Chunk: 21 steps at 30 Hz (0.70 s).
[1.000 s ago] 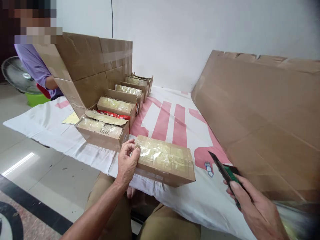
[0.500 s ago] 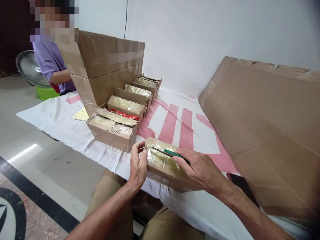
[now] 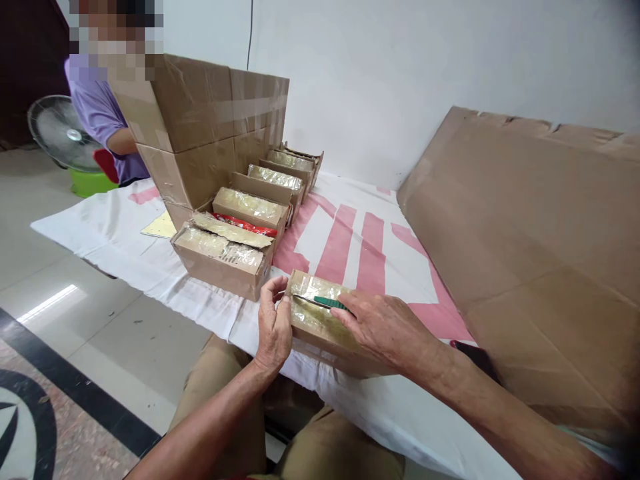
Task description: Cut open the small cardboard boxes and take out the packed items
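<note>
A small cardboard box (image 3: 315, 319) wrapped in clear tape lies in front of me on a white cloth with pink stripes (image 3: 350, 247). My left hand (image 3: 274, 323) grips the box's left end, fingers curled round it. My right hand (image 3: 385, 330) rests on top of the box and is closed on a green-handled utility knife (image 3: 320, 302). The knife's blade lies flat along the taped top, its tip close to my left fingers.
A row of similar small boxes (image 3: 250, 220), some cut open, runs away at the left beside a big tilted carton (image 3: 210, 127). A large flat cardboard sheet (image 3: 530, 240) leans at the right. A person in purple (image 3: 103, 120) and a fan (image 3: 60, 133) are at the far left.
My right hand came in from the right with the knife and laid the blade on the box's top. The blade has since slid left toward my left hand, which kept hold of the box.
</note>
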Tool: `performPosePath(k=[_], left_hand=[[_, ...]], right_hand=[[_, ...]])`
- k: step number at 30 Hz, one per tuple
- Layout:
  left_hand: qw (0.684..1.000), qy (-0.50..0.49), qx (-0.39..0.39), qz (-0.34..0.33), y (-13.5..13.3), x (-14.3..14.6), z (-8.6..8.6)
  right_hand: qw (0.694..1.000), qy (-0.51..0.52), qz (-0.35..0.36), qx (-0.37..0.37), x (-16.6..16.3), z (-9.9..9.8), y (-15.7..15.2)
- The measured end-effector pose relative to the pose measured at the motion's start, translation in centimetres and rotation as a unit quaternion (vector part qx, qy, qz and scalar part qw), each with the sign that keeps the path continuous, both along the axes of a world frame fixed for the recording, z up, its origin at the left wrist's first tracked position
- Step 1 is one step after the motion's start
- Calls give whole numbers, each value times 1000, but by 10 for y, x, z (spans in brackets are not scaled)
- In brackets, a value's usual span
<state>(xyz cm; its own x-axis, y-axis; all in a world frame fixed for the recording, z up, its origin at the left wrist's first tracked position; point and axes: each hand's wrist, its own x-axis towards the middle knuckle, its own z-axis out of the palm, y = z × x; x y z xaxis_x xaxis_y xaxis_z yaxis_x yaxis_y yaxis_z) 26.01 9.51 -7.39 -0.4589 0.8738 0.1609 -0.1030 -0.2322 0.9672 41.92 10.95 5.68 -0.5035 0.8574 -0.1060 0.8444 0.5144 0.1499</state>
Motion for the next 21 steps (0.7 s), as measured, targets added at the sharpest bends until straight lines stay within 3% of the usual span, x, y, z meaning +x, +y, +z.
performPosePath(k=[14,21], left_hand=[[998,54,-7,10,-1,-3,5],[996,84,12,22,1,-5,-1]], right_hand=[[996,-84,37,-5,-7,27,7],[999,-39,9,-13,56,15,10]])
